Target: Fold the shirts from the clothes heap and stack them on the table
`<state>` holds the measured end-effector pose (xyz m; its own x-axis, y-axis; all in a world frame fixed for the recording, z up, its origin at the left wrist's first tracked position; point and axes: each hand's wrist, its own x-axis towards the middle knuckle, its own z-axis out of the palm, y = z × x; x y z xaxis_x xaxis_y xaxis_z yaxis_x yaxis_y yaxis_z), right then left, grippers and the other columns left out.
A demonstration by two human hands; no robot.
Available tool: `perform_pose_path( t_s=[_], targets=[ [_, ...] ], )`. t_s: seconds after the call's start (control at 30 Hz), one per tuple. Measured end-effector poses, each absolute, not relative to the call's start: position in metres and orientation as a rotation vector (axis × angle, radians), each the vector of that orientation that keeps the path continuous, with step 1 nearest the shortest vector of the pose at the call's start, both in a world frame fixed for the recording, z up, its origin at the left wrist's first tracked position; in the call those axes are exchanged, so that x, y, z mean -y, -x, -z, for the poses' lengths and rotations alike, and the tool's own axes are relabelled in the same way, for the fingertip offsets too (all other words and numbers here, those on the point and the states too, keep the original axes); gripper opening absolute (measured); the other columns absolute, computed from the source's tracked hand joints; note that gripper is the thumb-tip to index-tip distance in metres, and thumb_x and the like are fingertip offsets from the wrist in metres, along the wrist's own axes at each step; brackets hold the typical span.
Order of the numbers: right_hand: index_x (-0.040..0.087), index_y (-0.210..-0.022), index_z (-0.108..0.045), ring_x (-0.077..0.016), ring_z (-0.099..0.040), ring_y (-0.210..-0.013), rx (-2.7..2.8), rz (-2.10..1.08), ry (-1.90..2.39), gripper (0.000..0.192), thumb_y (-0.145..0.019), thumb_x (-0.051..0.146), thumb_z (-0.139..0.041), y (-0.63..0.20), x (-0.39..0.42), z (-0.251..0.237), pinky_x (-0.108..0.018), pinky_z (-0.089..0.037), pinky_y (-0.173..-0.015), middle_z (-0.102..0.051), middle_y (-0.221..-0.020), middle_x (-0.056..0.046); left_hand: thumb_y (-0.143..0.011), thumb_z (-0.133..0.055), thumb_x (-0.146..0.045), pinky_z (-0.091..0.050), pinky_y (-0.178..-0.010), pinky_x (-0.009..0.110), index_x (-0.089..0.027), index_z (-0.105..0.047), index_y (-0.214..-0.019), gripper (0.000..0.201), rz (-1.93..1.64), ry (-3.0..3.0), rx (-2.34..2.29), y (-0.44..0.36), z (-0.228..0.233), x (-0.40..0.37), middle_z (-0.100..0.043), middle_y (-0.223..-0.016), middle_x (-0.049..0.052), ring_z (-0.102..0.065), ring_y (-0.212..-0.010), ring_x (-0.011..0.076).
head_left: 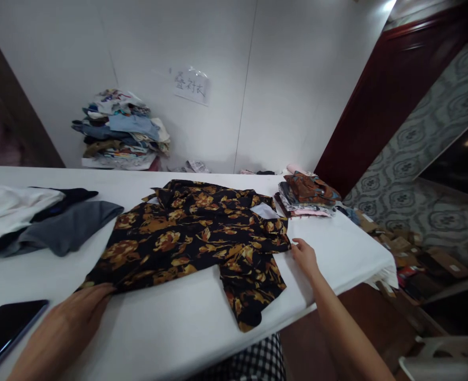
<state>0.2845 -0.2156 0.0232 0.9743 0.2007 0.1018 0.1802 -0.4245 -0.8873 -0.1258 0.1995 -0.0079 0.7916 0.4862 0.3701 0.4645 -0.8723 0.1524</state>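
Observation:
A black shirt with a gold flower print (194, 238) lies spread flat on the white table (170, 323), one sleeve hanging toward the near edge. My left hand (75, 312) rests flat at the shirt's lower left hem, fingers touching the cloth. My right hand (304, 256) lies on the table at the shirt's right edge, fingertips touching the fabric by the sleeve. Neither hand has closed around anything.
A stack of folded patterned shirts (307, 194) sits at the table's far right. Grey, dark and white garments (39, 217) lie at the left. A dark phone (3, 328) lies near the left front edge. A pile of clothes (118, 129) stands by the wall. Cardboard boxes (412, 254) clutter the floor at right.

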Motion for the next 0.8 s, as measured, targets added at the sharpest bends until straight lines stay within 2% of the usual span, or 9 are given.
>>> perform_pose_path(
  t_s=[0.1,0.2,0.3,0.37,0.43,0.5,0.57,0.7,0.8],
  targets=[
    [0.019,-0.102,-0.065,-0.0175,-0.057,-0.055,0.429,-0.052,2.010,0.041,-0.076,0.049,-0.054,-0.252,0.225,-0.029,-0.031,-0.047,-0.056,-0.065,-0.068,-0.002,-0.081,-0.032,-0.045,-0.050,-0.095,0.045,-0.022,-0.070,-0.096,0.046,-0.623,-2.913,-0.749,0.127,0.007,-0.192,-0.071,-0.105,0.011,-0.065,-0.099,0.0291],
    [0.021,-0.117,-0.062,-0.0220,-0.064,-0.086,0.756,-0.249,1.967,0.046,-0.081,0.048,-0.056,-0.206,0.228,-0.035,-0.036,-0.051,-0.076,-0.068,-0.101,-0.008,-0.079,-0.033,-0.049,-0.052,-0.091,0.045,-0.016,-0.069,-0.104,0.056,-0.615,-2.905,-0.777,0.120,-0.009,-0.181,-0.071,-0.106,0.014,-0.066,-0.098,0.0302],
    [0.026,-0.130,-0.054,-0.0264,-0.054,-0.114,1.085,-0.306,2.001,0.060,-0.075,0.041,-0.069,-0.168,0.223,-0.032,-0.042,-0.044,-0.097,-0.058,-0.127,-0.009,-0.079,-0.033,-0.050,-0.053,-0.090,0.044,-0.014,-0.070,-0.105,0.057,-0.560,-2.915,-0.780,0.110,-0.023,-0.173,-0.070,-0.108,0.014,-0.066,-0.098,0.0298],
    [0.025,-0.122,-0.062,-0.0268,-0.056,-0.109,1.153,-0.215,2.037,0.046,-0.078,0.036,-0.066,-0.155,0.216,-0.026,-0.044,-0.044,-0.095,-0.063,-0.118,-0.010,-0.079,-0.034,-0.049,-0.051,-0.093,0.045,-0.014,-0.071,-0.101,0.056,-0.530,-2.929,-0.753,0.106,-0.026,-0.173,-0.070,-0.109,0.015,-0.065,-0.100,0.0297],
    [0.023,-0.102,-0.070,-0.0240,-0.060,-0.093,1.134,-0.132,1.992,0.024,-0.084,0.031,-0.055,-0.152,0.212,-0.023,-0.041,-0.048,-0.085,-0.067,-0.097,-0.010,-0.079,-0.034,-0.047,-0.049,-0.094,0.045,-0.015,-0.072,-0.099,0.054,-0.515,-2.936,-0.747,0.105,-0.025,-0.175,-0.070,-0.109,0.014,-0.064,-0.101,0.0297],
    [0.023,-0.089,-0.070,-0.0208,-0.061,-0.082,1.054,-0.109,1.847,0.021,-0.087,0.029,-0.050,-0.154,0.214,-0.026,-0.035,-0.050,-0.076,-0.066,-0.085,-0.007,-0.079,-0.033,-0.044,-0.049,-0.093,0.045,-0.015,-0.073,-0.096,0.052,-0.508,-2.936,-0.756,0.106,-0.025,-0.177,-0.070,-0.108,0.014,-0.064,-0.100,0.0294],
    [0.023,-0.089,-0.067,-0.0200,-0.062,-0.087,0.904,-0.081,1.675,0.016,-0.086,0.031,-0.053,-0.157,0.223,-0.036,-0.033,-0.051,-0.078,-0.067,-0.090,-0.007,-0.081,-0.032,-0.041,-0.050,-0.092,0.045,-0.015,-0.073,-0.094,0.050,-0.521,-2.933,-0.747,0.108,-0.027,-0.178,-0.070,-0.107,0.014,-0.065,-0.099,0.0290],
    [0.025,-0.093,-0.063,-0.0239,-0.059,-0.108,0.614,-0.121,1.435,0.016,-0.083,0.038,-0.060,-0.156,0.251,-0.064,-0.038,-0.048,-0.091,-0.064,-0.118,-0.008,-0.083,-0.033,-0.042,-0.049,-0.092,0.042,-0.013,-0.069,-0.091,0.047,-0.675,-2.883,-0.708,0.113,-0.032,-0.177,-0.072,-0.102,0.016,-0.066,-0.096,0.0279],
    [0.027,-0.095,-0.063,-0.0243,-0.066,-0.096,0.470,-0.211,1.362,0.025,-0.075,0.041,-0.068,-0.151,0.268,-0.073,-0.036,-0.052,-0.083,-0.069,-0.106,-0.008,-0.085,-0.033,-0.041,-0.048,-0.093,0.042,-0.016,-0.067,-0.092,0.042,-0.793,-2.857,-0.677,0.114,-0.030,-0.176,-0.072,-0.101,0.015,-0.066,-0.095,0.0271]
  ],
)
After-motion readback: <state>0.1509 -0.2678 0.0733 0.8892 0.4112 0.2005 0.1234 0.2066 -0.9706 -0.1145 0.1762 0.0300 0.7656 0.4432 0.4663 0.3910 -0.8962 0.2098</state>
